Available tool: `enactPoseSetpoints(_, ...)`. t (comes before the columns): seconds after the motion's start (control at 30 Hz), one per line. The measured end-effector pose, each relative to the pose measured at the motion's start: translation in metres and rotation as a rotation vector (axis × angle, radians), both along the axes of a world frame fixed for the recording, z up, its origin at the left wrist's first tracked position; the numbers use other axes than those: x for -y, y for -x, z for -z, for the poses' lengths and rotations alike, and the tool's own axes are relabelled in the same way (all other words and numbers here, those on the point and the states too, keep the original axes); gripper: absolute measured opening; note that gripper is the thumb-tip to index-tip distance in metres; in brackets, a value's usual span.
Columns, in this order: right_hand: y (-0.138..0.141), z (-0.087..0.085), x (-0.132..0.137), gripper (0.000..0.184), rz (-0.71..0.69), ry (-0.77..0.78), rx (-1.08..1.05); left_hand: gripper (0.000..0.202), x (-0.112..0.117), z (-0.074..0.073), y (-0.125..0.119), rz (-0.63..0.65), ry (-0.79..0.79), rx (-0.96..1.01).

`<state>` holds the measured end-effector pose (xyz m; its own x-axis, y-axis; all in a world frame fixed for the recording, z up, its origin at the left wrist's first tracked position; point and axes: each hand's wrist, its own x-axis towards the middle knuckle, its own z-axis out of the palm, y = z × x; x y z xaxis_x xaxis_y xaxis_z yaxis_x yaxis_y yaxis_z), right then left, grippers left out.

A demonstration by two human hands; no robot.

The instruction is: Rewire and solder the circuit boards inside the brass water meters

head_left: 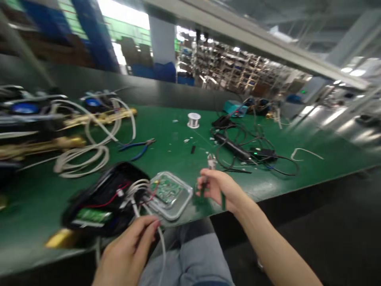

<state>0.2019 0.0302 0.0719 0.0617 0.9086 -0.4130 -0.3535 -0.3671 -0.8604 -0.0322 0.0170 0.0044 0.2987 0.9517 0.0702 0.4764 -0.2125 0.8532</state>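
Note:
My left hand pinches a white cable between thumb and fingers at the bench's front edge. The cable leads to an opened black housing with red wires and a green part inside. Against its right side lies a clear plastic cover with a green circuit board in it. To the right of the cover, my right hand is closed around green-handled pliers, jaws pointing away from me. Blur hides their exact type.
Blue-handled pliers and coiled white cable lie to the left, beside brass-coloured assemblies. A solder spool stands at mid-bench. A black handheld tool, tangled black cords and a teal box are on the right.

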Motion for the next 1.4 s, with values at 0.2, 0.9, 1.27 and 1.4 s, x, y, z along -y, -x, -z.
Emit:
enactPoseSetpoints(0.2,0.02,0.044,0.087,0.028,-0.11,0.172,-0.578,0.02,0.004,-0.014,-0.003,-0.014,0.023,-0.072)
enactPoseSetpoints(0.9,0.051,0.042,0.093,0.042,-0.298,-0.273,0.658,0.033,-0.013,-0.053,-0.005,-0.034,0.433,0.465)
enactPoseSetpoints(1.27,0.083,0.024,0.048,0.034,-0.302,-0.547,0.981,0.027,-0.012,-0.046,-0.001,-0.002,0.371,0.552)
enactPoseSetpoints(1.4,0.087,0.023,0.045,0.03,-0.359,-0.543,0.97,0.025,-0.012,-0.044,0.002,0.007,0.374,0.57)
